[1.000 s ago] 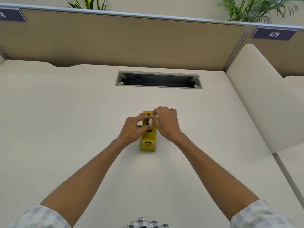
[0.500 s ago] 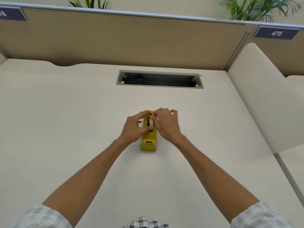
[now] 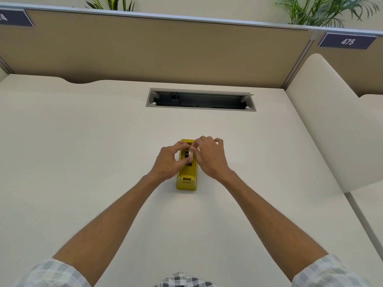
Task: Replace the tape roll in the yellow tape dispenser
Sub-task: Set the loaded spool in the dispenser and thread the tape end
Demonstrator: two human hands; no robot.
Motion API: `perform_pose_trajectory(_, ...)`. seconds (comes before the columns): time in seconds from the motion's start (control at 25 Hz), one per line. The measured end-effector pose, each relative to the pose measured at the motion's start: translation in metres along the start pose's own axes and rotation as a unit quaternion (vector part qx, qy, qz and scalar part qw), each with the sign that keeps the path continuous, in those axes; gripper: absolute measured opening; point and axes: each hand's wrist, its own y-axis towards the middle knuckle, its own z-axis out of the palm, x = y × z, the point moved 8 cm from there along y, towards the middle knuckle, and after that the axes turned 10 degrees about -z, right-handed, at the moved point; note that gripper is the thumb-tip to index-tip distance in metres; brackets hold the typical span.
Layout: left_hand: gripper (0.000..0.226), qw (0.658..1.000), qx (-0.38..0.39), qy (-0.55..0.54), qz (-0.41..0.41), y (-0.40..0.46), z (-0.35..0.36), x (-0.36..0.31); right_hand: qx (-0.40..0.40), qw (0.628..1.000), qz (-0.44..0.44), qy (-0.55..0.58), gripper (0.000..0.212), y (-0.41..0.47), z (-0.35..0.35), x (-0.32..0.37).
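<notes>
On the worktop (image 3: pixel 83 152), left hand (image 3: pixel 169 162) and right hand (image 3: pixel 210 157) are both pinching a tape roll (image 3: pixel 190 154), seemingly sitting in the yellow dispenser (image 3: pixel 186 181).

Open desk all round, my own hands crowding the middle.

My left hand (image 3: pixel 169 163) and right hand (image 3: pixel 209 157) close in on both sides of the yellow plastic tape dispenser (image 3: pixel 187 179), leaving only its near end reachable. The pale cream desk top (image 3: pixel 83 152) lies bare to either side; beyond, the grey rectangular cable slot (image 3: pixel 200 99) and tan fabric partition (image 3: pixel 165 50) bound the far edge.
</notes>
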Motion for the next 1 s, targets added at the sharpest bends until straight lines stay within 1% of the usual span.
perform_pose_trajectory(0.2,0.041,1.0,0.011,0.006,-0.019,0.0027,-0.0022,0.0025,-0.012,0.999,-0.031,-0.018,0.02,0.0007,-0.0043,0.0049)
perform_pose_trajectory(0.56,0.043,1.0,0.002,0.011,-0.017,0.0029,-0.0046,-0.0012,0.003,1.0,-0.015,-0.008,0.02,0.005,-0.0003,0.0014)
perform_pose_trajectory(0.64,0.048,1.0,-0.001,-0.007,-0.012,0.0021,-0.0059,-0.0028,0.01,1.0,-0.008,-0.006,0.021,0.0052,0.0016,0.0008)
perform_pose_trajectory(0.8,0.072,1.0,-0.008,-0.011,-0.025,0.0009,-0.0071,-0.0019,0.015,1.0,-0.001,-0.001,0.022,0.0045,0.0028,0.0006)
perform_pose_trajectory(1.0,0.075,1.0,-0.012,-0.005,-0.011,-0.0005,-0.0069,-0.0042,0.014,0.999,0.018,0.038,0.021,0.0035,0.0019,-0.0018)
